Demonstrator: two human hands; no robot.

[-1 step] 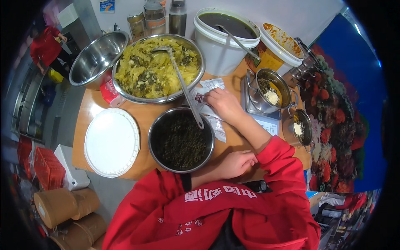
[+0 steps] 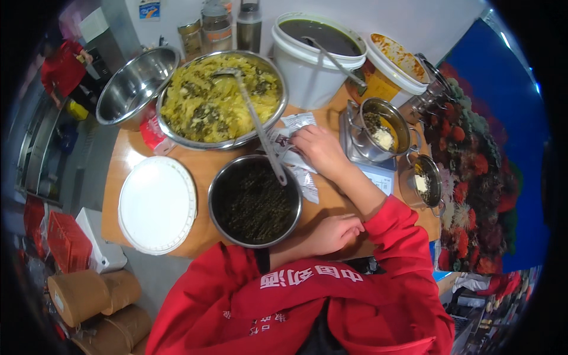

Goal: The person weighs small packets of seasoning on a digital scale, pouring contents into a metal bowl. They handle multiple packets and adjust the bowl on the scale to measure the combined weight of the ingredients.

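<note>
With bent fingers, my right hand presses on silver foil packets lying between the bowls and the scale. Whatever is under its fingertips is partly hidden. My left hand rests low at the table's near edge, fingers loosely curled, nothing visible in them. Beside its forearm stands a steel bowl of small dark green peppercorn-like grains. Behind that, a large steel basin holds chopped yellow-green pickled vegetables. A long-handled ladle lies in the basin, its handle reaching over the smaller bowl.
A small steel pot stands on a digital scale; a second pot sits nearer right. White buckets line the back. At left are a white lid and a steel basin. A person in red stands far left.
The whole view has shifted very slightly. Both hands and the things on the table keep their places.
</note>
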